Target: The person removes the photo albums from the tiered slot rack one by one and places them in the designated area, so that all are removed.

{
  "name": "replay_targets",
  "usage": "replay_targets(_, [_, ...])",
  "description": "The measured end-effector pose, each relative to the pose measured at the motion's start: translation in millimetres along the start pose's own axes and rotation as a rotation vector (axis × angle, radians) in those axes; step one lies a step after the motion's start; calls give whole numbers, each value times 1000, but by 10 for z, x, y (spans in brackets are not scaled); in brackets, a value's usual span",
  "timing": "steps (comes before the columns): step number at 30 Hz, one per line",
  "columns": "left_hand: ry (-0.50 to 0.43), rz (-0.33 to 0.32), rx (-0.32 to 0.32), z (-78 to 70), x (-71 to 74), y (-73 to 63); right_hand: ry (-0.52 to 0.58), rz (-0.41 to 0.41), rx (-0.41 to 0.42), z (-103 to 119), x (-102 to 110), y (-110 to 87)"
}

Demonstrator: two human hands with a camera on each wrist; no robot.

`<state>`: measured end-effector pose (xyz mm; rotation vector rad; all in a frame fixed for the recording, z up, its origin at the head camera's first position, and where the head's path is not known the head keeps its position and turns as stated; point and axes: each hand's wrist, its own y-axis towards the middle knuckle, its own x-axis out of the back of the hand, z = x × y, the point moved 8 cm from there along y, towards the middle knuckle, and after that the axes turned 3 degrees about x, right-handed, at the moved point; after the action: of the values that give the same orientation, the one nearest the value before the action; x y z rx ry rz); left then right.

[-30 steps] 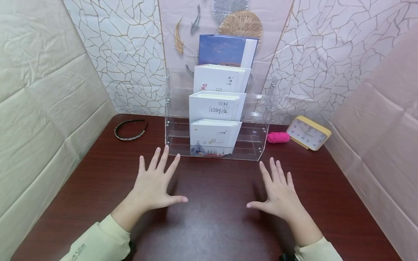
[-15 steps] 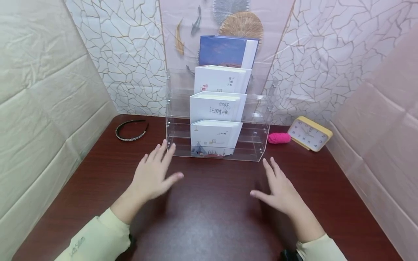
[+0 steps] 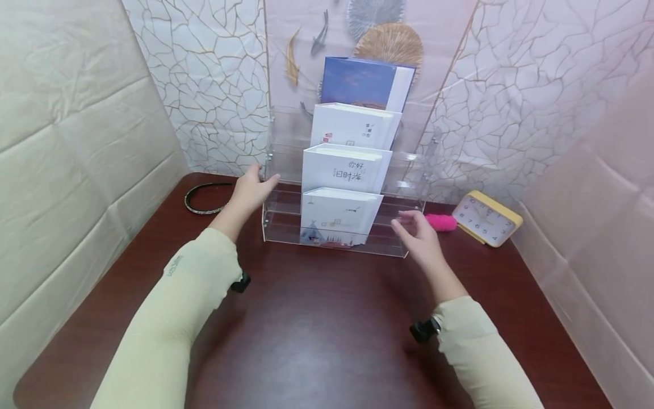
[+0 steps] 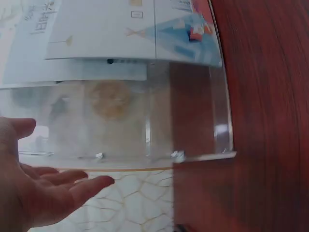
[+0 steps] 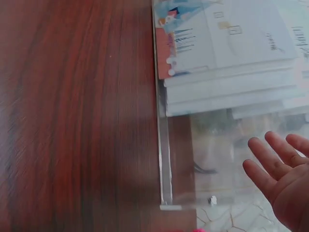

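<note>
While the clear acrylic tiered rack (image 3: 284,227) stands toward the back of the dark red-brown wooden table (image 3: 322,324), I see one bare hand at each side. Left hand (image 3: 250,190): fingers extended past the rack's left edge, thumb spread apart, no grip; can't tell on contact. Right hand (image 3: 423,241): fingers loosely extended near the right edge, holding nothing, just beside the bright pink yarn bundle (image 3: 441,222). Rack carries white hardback books (image 3: 339,213), plus a blue-covered book (image 3: 355,82) rearmost.

Right one of the hands (image 5: 289,183) near a clear rack (image 5: 165,166) of white books (image 5: 246,46) on a reddish-brown tabletop (image 5: 87,116).
</note>
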<state>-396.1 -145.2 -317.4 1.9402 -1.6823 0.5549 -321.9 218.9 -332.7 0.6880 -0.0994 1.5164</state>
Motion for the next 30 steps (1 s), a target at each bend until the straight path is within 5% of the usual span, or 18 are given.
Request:
replay_targets(5, [16, -5, 1, 43, -113, 147, 54, -20, -32, -273, -249, 225])
replay_targets(14, [156, -71, -109, 32, -97, 166, -104, -63, -16, -353, -605, 331])
replay_targets(30, [223, -80, -134, 39, -129, 174, -168, -108, 46, -183, -708, 418])
